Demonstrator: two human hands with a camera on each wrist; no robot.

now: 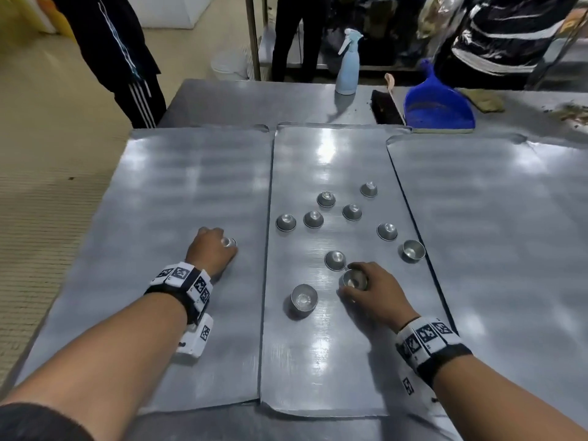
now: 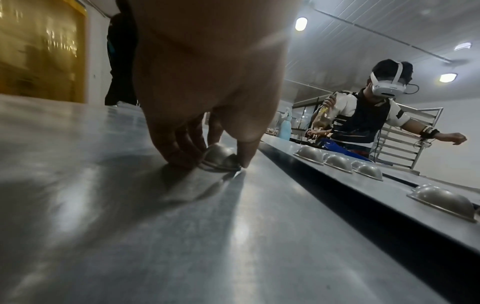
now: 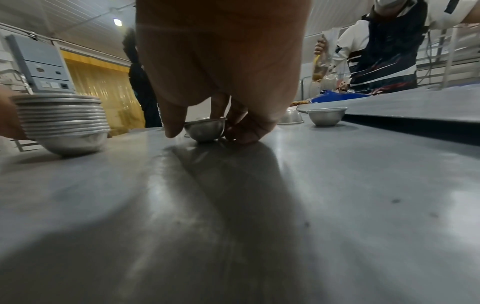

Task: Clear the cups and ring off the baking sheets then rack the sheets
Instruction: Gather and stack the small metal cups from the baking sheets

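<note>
Three flat metal baking sheets lie side by side: left (image 1: 178, 173), middle (image 1: 321, 351), right (image 1: 496, 198). On the left sheet my left hand (image 1: 219, 246) pinches a small upturned metal cup (image 1: 229, 242), which the left wrist view shows as a dome (image 2: 219, 157) resting on the sheet. On the middle sheet my right hand (image 1: 350, 281) grips an upright cup (image 1: 355, 278) between thumb and fingers, its base on the sheet (image 3: 205, 130). A stack of nested cups (image 1: 304, 300) stands just left of it. Several upturned cups (image 1: 313, 219) and one upright cup (image 1: 413, 250) are scattered further back.
At the table's far edge stand a spray bottle (image 1: 348, 65), a brush (image 1: 386, 106) and a blue dustpan (image 1: 439, 106). People stand behind the table (image 1: 127, 58) (image 1: 496, 36). A metal rack (image 2: 405, 139) is beyond the table. The table's left edge drops to the floor.
</note>
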